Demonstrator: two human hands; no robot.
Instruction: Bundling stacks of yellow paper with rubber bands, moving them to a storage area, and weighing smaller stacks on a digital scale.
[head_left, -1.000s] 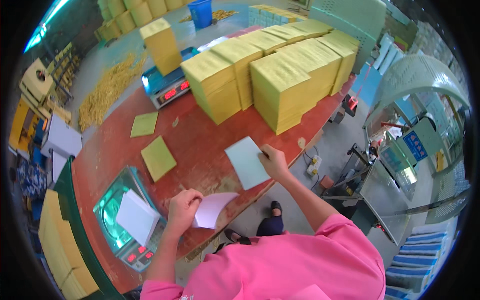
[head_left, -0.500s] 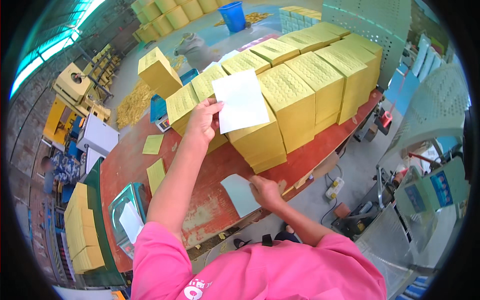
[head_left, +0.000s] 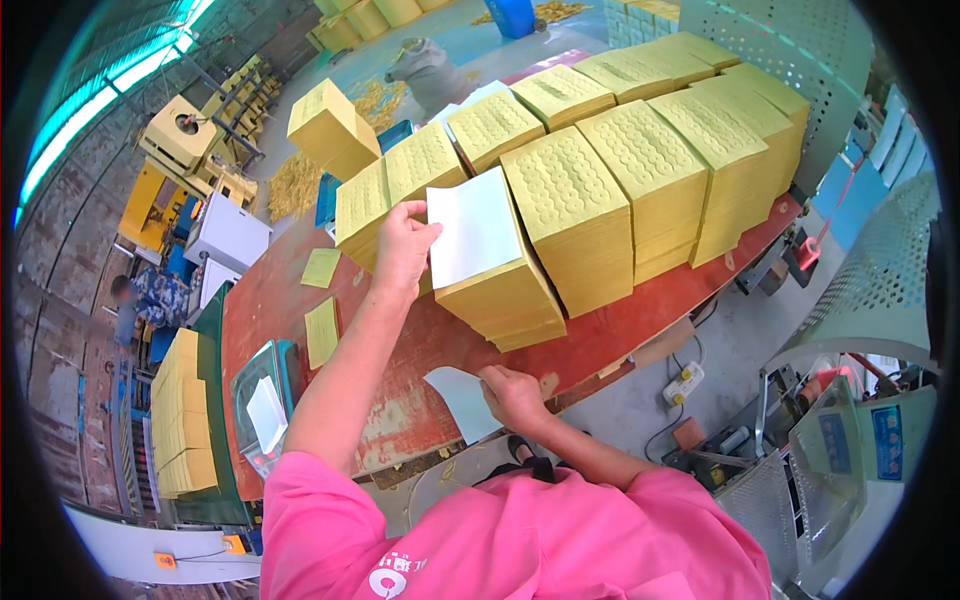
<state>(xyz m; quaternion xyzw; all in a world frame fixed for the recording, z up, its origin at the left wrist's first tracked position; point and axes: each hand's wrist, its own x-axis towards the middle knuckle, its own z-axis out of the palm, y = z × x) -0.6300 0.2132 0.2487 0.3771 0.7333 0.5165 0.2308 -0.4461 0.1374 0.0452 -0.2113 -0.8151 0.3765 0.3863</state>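
My left hand (head_left: pixel 403 250) pinches the left edge of a white paper sheet (head_left: pixel 475 232), which lies over the top of the nearest yellow paper stack (head_left: pixel 505 308). The sheet covers most of that stack's top face. Lower down, by the front edge of the red table (head_left: pixel 395 420), my right hand (head_left: pixel 515 398) is closed on the side of pale bluish-white paper (head_left: pixel 463 402). Whether this is one sheet or several I cannot tell. Behind and right of the covered stack, more yellow paper stacks (head_left: pixel 565 185) with rows of curved impressions stand close together.
Left on the table lie two small yellow paper pieces (head_left: pixel 321 267) and a glass-topped tray (head_left: pixel 262 385) with white sheets. A separate yellow stack (head_left: pixel 333 132) stands at the far left. Perforated metal panels and a power strip (head_left: pixel 684 383) are at right. Another person (head_left: pixel 160 298) is far left.
My left hand has brought the white sheet down from a tilted, raised position onto the near stack. My right hand has shifted slightly left with its paper. The view has shifted too.
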